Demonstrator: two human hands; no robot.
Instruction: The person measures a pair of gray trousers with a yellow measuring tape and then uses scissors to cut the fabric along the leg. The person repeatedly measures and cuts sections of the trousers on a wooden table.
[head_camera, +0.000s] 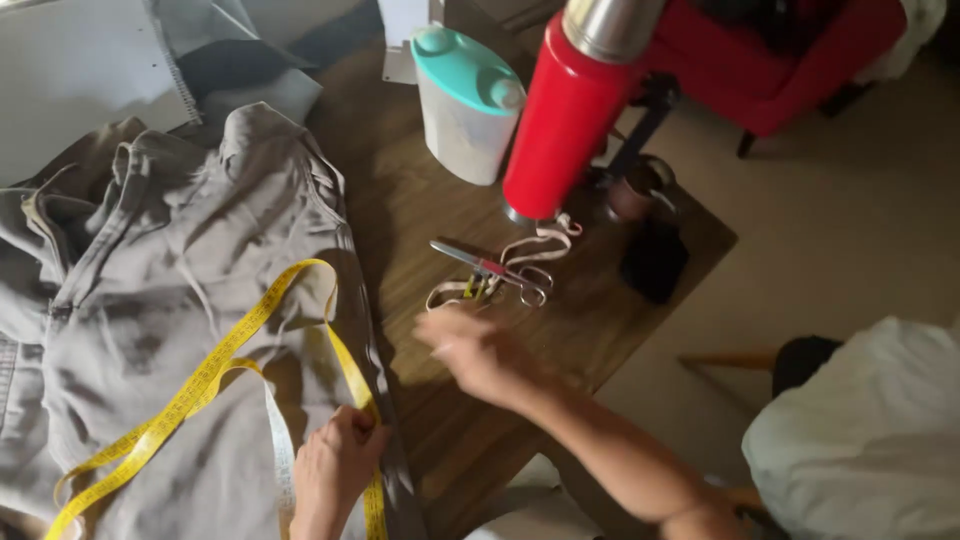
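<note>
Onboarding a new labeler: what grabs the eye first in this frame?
The tall red flask with a steel top, upright at the table's far side beside a teal-lidded jug, stands out most. Next is the yellow measuring tape looped across the grey garment at left, pinned near its edge by the left hand. The right hand, blurred, reaches toward scissors lying mid-table.

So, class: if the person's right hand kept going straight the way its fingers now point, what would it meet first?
Most likely the scissors lying on the cream strap on the wooden table. The right hand is blurred, so its height is unclear.
</note>
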